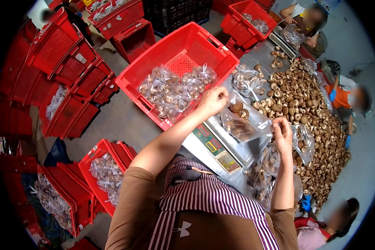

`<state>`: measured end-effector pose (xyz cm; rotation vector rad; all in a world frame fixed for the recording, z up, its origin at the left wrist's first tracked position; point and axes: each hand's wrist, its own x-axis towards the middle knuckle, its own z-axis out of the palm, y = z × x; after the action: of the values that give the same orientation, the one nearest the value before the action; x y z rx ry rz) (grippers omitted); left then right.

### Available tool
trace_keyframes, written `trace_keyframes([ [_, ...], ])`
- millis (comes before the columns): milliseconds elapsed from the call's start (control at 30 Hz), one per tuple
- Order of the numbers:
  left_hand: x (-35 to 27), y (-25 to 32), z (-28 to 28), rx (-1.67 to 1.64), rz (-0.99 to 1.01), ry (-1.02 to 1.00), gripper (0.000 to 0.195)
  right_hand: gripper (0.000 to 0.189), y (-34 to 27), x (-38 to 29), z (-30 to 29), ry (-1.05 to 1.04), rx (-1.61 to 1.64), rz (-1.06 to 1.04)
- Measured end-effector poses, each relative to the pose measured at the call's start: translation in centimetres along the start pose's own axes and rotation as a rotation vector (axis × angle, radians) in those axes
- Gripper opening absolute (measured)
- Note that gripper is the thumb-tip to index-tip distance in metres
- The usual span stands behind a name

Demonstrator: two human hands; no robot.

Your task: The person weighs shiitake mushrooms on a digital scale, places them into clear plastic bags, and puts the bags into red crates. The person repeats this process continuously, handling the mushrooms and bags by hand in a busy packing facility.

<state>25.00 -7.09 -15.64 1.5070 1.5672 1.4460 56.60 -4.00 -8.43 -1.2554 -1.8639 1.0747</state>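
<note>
An open clear plastic bag of brown-capped mushrooms [239,125] rests on the metal pan of a digital scale [213,145]. My left hand [215,99] pinches the bag's upper left edge, near the rim of a red plastic crate [175,37]. With its fingertips, my right hand [280,128] grips the bag's right edge. Knotted bags of mushrooms [175,90] fill the near part of that crate. More filled bags [270,159] lie beside my right forearm, and another tied bag [248,82] lies beyond the scale.
A large heap of loose mushrooms [315,134] covers the table to the right. Three people work around it; one handles a bag at another scale [282,42]. Stacked red crates [75,62] stand at the left, and crates with bagged mushrooms [104,175] stand at the lower left.
</note>
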Motion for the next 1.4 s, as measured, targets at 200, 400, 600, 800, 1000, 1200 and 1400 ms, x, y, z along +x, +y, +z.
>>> trace_keyframes([
  [200, -2.6, -1.1, -0.1, -0.085, -0.138, -0.151, 0.019, 0.018, 3.3, -1.9, -0.8, 0.044, -0.25, -0.076],
  [400, -2.3, -0.8, -0.3, -0.126, -0.173, -0.078, 0.045, 0.018, -4.6, -0.9, 2.3, 0.13, -0.32, -0.319],
  [600, -1.6, -1.5, -0.6, -0.152, -0.151, -0.015, 0.046, 0.015, -8.8, 0.1, 6.0, 0.009, -0.269, -0.445],
  [800, -0.4, -4.4, -0.9, -0.195, -0.242, 0.056, 0.038, 0.012, -7.0, 1.6, 7.8, -0.095, -0.337, -0.387],
  [1000, 1.0, -4.3, 1.0, -0.126, -0.335, 0.114, 0.059, 0.013, -3.0, 3.5, 8.9, -0.254, -0.305, -0.117],
  [1200, 2.9, -0.6, 3.8, 0.31, -0.311, 0.126, 0.058, 0.018, 0.2, 3.8, 9.0, -0.227, -0.529, -0.239],
  [1400, 0.7, -0.2, 4.3, -0.192, -0.137, 0.068, 0.014, 0.05, 2.0, 1.6, 6.2, -0.261, -0.707, -0.177],
])
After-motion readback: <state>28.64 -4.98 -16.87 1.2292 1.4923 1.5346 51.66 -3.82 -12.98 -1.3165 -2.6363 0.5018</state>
